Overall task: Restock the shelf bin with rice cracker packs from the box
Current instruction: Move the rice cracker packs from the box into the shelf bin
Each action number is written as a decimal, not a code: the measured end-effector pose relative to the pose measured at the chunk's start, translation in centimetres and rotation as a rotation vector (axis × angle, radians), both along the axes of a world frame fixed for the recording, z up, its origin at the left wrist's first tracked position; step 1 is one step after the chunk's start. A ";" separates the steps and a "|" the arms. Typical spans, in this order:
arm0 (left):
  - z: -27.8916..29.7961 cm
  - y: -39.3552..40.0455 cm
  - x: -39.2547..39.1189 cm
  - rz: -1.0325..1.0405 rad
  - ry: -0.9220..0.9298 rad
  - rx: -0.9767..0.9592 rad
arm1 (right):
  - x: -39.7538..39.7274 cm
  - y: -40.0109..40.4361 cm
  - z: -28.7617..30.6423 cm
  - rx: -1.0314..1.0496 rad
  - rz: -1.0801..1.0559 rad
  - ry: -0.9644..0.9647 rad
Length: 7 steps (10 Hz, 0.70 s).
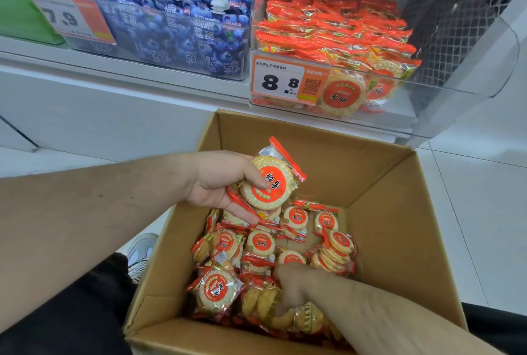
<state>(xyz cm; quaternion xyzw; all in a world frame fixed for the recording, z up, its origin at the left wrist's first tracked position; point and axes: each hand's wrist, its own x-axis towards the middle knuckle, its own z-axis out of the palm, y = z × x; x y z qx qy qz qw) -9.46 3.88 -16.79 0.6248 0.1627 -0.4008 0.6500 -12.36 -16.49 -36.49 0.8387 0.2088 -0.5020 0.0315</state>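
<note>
Left hand (219, 183) gripping cracker pack (268, 183), right hand (291, 286) among packs

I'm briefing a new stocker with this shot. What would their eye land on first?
Probably the left hand in the middle, gripping a round rice cracker pack above the open box. Next, the red-and-yellow packs heaped in the box bottom, where the right hand digs in. Then the clear shelf bin at upper right, piled with the same packs behind an orange 8.8 price tag.

Box (385, 212) below shelf bin (470, 75)
</note>
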 end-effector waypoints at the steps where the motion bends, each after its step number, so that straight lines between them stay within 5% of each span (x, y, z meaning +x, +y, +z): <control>1: 0.0 0.1 0.3 0.028 -0.017 0.041 | 1.5 -0.5 3.7 0.019 0.044 0.003; 2: 0.2 0.4 0.6 0.043 -0.043 0.098 | 4.3 -1.3 8.4 0.107 -0.006 -0.068; 5: 1.8 1.7 1.2 0.041 -0.108 0.188 | 6.4 -5.4 18.8 0.915 0.005 -0.950; 7: 2.9 1.6 1.4 0.035 -0.198 0.193 | 6.2 -6.7 21.9 1.078 -0.100 -1.073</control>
